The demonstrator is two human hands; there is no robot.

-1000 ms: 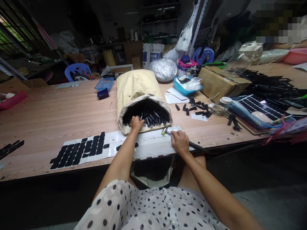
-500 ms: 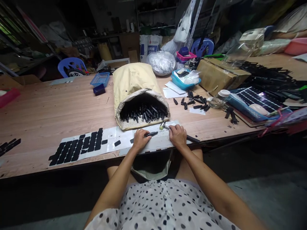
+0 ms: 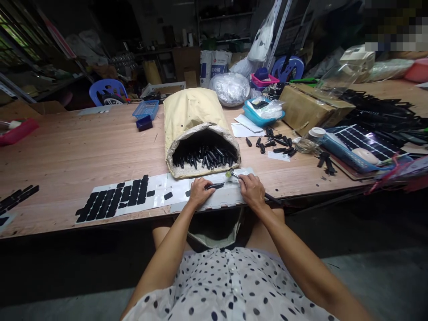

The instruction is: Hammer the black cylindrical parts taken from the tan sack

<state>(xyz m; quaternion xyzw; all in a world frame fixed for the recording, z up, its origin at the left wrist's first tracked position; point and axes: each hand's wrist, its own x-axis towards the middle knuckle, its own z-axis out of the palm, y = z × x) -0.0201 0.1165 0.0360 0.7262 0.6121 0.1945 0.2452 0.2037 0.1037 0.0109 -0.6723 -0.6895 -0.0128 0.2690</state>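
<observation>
My left hand [image 3: 200, 192] is closed on a slim black handle-like piece [image 3: 216, 185], which lies along the white board [image 3: 224, 198] at the table's front edge. In my right hand [image 3: 252, 191] is a small hammer; its head [image 3: 229, 173] with a yellowish face points left, just above the far end of the black piece. The black hammer grip comes out behind the hand to the right. Straight ahead, an open paper sack [image 3: 194, 107] lies on its side with many similar black pieces [image 3: 203, 156] in its mouth.
Black rounded stickers [image 3: 107, 200] lie on a sheet at the left. Loose black pieces [image 3: 277, 141], a cardboard box [image 3: 310, 107] and a blue tray [image 3: 351, 154] are on the right. Behind the sack stand a teal basket [image 3: 262, 117] and a blue basket [image 3: 146, 109].
The whole view has shifted slightly, with the scene moving right. Both hands keep their holds; the hammer head stays close to the black piece.
</observation>
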